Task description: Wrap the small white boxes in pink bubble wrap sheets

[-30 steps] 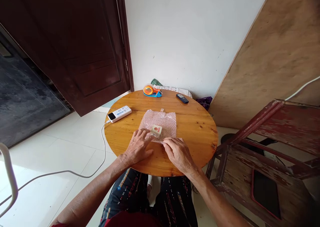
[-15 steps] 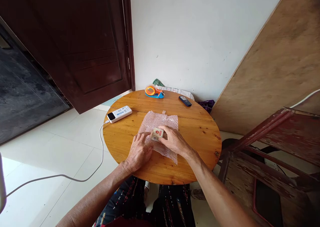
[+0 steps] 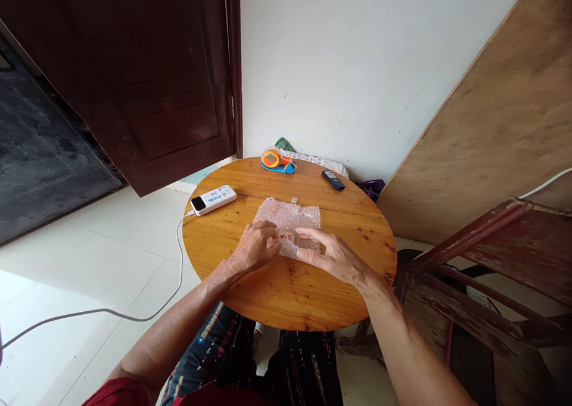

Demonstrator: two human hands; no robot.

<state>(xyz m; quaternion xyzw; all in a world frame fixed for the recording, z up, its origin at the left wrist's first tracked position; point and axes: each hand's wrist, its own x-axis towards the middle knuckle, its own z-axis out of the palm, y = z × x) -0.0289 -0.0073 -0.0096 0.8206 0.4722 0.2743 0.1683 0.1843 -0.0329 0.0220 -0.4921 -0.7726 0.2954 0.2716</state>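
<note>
A small cream box with red print (image 3: 286, 236) lies on pinkish bubble wrap (image 3: 292, 213) on the round wooden table. The wrap's near edge is folded up against the box and seems to cover its lower part. My left hand (image 3: 257, 245) is at the box's left side, fingers curled and pinching the edge of the wrap. On the right, my right hand (image 3: 328, 252) has its thumb and fingers spread, with the fingertips at the wrap beside the box and nothing gripped.
A white power bank (image 3: 214, 200) with a cable sits at the table's left. Toward the back are an orange and blue tape dispenser (image 3: 277, 160) and a dark blue device (image 3: 333, 180). A worn wooden chair (image 3: 482, 275) stands at the right.
The near part of the bubble wrap has been folded up toward the box. My right hand has let go of the box and moved right; my left hand has moved up slightly.
</note>
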